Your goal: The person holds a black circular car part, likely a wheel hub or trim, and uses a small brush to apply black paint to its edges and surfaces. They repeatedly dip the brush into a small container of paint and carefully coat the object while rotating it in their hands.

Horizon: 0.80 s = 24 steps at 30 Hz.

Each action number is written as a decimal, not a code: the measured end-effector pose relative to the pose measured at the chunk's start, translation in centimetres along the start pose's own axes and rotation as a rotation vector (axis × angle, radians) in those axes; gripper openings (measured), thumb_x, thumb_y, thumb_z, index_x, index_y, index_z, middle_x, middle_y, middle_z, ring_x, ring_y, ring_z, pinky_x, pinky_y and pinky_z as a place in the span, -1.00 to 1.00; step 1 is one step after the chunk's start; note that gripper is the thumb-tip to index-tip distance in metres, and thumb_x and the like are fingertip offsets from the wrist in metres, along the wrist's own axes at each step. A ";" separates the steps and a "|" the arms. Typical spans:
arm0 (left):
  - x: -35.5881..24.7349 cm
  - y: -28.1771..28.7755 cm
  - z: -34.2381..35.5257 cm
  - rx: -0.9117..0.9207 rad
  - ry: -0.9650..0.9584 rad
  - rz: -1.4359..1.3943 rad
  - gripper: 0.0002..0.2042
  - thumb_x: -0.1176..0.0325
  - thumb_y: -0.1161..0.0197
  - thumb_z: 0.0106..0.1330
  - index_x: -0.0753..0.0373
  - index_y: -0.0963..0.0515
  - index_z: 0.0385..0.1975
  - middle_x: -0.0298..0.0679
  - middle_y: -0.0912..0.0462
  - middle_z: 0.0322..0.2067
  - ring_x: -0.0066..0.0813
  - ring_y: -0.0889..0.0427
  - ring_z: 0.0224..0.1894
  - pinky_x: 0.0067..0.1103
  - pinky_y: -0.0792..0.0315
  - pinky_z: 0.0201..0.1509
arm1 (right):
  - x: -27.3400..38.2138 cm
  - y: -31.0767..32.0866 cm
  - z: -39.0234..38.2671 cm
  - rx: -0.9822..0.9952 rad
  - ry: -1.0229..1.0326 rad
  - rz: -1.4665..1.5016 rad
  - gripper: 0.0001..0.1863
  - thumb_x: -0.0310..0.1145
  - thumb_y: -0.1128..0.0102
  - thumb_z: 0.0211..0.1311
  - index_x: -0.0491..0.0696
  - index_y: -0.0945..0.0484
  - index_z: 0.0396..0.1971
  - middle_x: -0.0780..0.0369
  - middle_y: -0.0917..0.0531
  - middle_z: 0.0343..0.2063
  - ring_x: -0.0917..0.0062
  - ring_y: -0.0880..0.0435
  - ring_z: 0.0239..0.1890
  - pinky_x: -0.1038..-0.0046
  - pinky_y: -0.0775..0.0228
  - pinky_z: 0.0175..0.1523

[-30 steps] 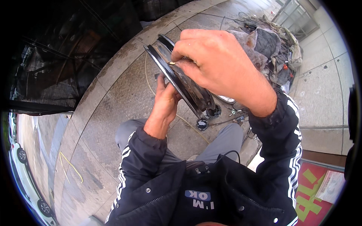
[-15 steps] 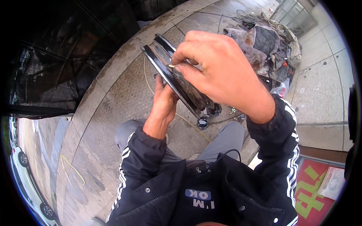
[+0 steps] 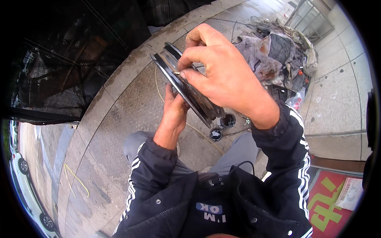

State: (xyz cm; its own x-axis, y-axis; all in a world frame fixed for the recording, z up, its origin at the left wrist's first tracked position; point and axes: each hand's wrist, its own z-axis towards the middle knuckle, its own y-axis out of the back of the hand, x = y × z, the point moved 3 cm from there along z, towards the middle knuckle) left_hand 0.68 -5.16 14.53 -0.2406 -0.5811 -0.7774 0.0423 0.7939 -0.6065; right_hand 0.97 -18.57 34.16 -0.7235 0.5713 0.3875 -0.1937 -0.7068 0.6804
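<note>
A black metal wheel rim (image 3: 194, 107), with a glossy edge and a dirty inner channel, is held tilted in front of me. My left hand (image 3: 174, 109) grips it from below on the left, some fingertips hidden behind it. My right hand (image 3: 222, 79) is over the rim, thumb and forefinger pinching a small yellowish piece (image 3: 177, 73) at the channel, too small to identify. Below the rim, two small round containers (image 3: 227, 121) of dark, shiny contents stand on the ground.
A heap of dirty cloths and cables (image 3: 278, 55) lies at the upper right. Dark sheeting (image 3: 63, 55) fills the upper left. A yellow hose (image 3: 77, 178) lies on the paving. White cars (image 3: 25, 182) stand at the far left, a red sign (image 3: 325, 198) at the lower right.
The rim has shifted slightly lower in view. My right hand has moved a little left, its knuckles raised, with the pinch still at the channel.
</note>
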 end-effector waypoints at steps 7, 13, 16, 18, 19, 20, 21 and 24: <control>0.1 1.3 0.6 0.014 0.017 -0.019 -0.26 0.25 -0.39 0.34 0.15 -0.07 0.42 -0.20 -0.55 0.05 -0.46 -0.65 -0.05 -0.50 -0.56 -0.04 | 0.4 1.2 -0.9 0.150 -0.073 0.015 -0.85 -0.47 -0.37 0.03 -0.16 -0.71 -0.36 0.10 -0.52 -0.18 0.19 -0.57 -0.05 0.29 -0.44 0.07; -0.6 -0.1 0.8 0.013 -0.034 0.022 -0.28 0.28 -0.38 0.32 0.19 -0.11 0.40 -0.18 -0.50 0.12 -0.41 -0.63 0.04 -0.44 -0.60 0.02 | -0.1 0.1 -0.8 0.055 -0.062 0.033 -0.85 -0.49 -0.38 0.00 -0.15 -0.71 -0.37 0.12 -0.47 -0.21 0.20 -0.54 -0.06 0.29 -0.42 0.04; -0.2 0.4 0.8 0.038 -0.046 0.007 -0.29 0.31 -0.38 0.32 0.17 -0.12 0.40 -0.18 -0.50 0.12 -0.36 -0.63 0.06 -0.40 -0.61 0.07 | 0.5 1.0 -2.9 0.134 -0.098 0.054 -0.85 -0.52 -0.40 -0.03 -0.13 -0.71 -0.38 0.13 -0.46 -0.22 0.22 -0.53 -0.08 0.29 -0.42 0.02; -0.1 0.6 0.9 0.034 -0.019 -0.008 -0.29 0.33 -0.37 0.31 0.15 -0.12 0.40 -0.18 -0.50 0.13 -0.32 -0.62 0.11 -0.36 -0.61 0.12 | 0.9 1.6 -4.1 0.172 -0.093 0.051 -0.84 -0.54 -0.41 -0.06 -0.12 -0.71 -0.39 0.14 -0.46 -0.22 0.23 -0.52 -0.09 0.29 -0.41 0.00; -0.1 0.5 0.8 0.031 -0.013 0.000 -0.30 0.33 -0.37 0.31 0.15 -0.13 0.40 -0.17 -0.50 0.14 -0.32 -0.62 0.12 -0.36 -0.60 0.14 | 1.2 2.0 -4.3 0.155 -0.087 0.021 -0.83 -0.56 -0.41 -0.08 -0.11 -0.70 -0.39 0.14 -0.46 -0.22 0.25 -0.52 -0.09 0.29 -0.41 -0.01; 0.0 0.4 0.7 0.027 -0.007 0.009 -0.30 0.33 -0.37 0.31 0.15 -0.13 0.40 -0.17 -0.49 0.14 -0.31 -0.61 0.14 -0.35 -0.60 0.15 | 1.3 2.2 -4.1 0.125 -0.093 0.005 -0.82 -0.56 -0.41 -0.07 -0.11 -0.70 -0.39 0.14 -0.46 -0.22 0.24 -0.52 -0.09 0.29 -0.40 -0.01; -0.1 0.1 0.8 0.023 -0.021 0.002 -0.29 0.34 -0.38 0.30 0.16 -0.13 0.39 -0.17 -0.49 0.15 -0.31 -0.60 0.15 -0.33 -0.58 0.18 | 1.5 2.3 -3.7 0.092 -0.100 -0.016 -0.82 -0.56 -0.41 -0.07 -0.11 -0.70 -0.38 0.14 -0.46 -0.22 0.24 -0.52 -0.09 0.30 -0.40 -0.02; -0.1 -0.3 1.0 0.058 -0.038 0.026 -0.29 0.35 -0.39 0.29 0.16 -0.14 0.39 -0.18 -0.48 0.15 -0.31 -0.59 0.17 -0.31 -0.57 0.21 | 1.4 1.6 -3.1 0.005 -0.078 -0.024 -0.82 -0.55 -0.42 -0.07 -0.11 -0.70 -0.38 0.15 -0.45 -0.22 0.24 -0.52 -0.10 0.30 -0.40 -0.02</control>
State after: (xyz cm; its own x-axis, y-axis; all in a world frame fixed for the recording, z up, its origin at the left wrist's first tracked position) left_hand 1.68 -5.53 14.57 -0.2014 -0.5677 -0.7982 0.1045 0.7978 -0.5938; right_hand -2.39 -20.17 33.84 -0.6646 0.6191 0.4183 -0.2068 -0.6904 0.6933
